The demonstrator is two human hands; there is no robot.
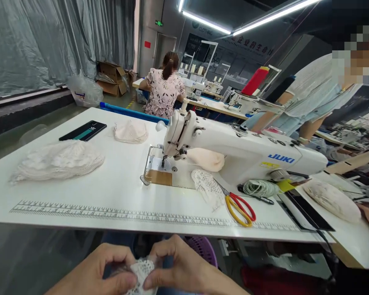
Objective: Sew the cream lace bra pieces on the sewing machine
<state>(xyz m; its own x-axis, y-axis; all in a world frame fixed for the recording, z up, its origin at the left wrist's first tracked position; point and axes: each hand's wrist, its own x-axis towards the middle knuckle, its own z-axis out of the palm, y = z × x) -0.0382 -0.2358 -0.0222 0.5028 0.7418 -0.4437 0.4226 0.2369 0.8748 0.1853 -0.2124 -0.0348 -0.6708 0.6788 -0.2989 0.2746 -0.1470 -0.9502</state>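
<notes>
Below the table's front edge, my left hand (pixel 110 268) and my right hand (pixel 175 264) pinch a small piece of white lace (pixel 141 274) between them. Its lower part runs out of the frame. On the table (pixel 110 196) above them stands a white sewing machine (pixel 233 143), its needle area left of centre. A lace piece (pixel 207 188) lies beside scissors (pixel 240 209) with red and yellow handles. To the left rest a thick stack of white lace pieces (pixel 60 159) and a smaller pale stack (pixel 130 131).
A dark phone (pixel 83 130) lies at the back left. Coiled cord (pixel 260 188) sits by the machine base. A purple basket (pixel 204 250) is under the table. One person (pixel 164 88) sits ahead; another person (pixel 313 90) is at the right.
</notes>
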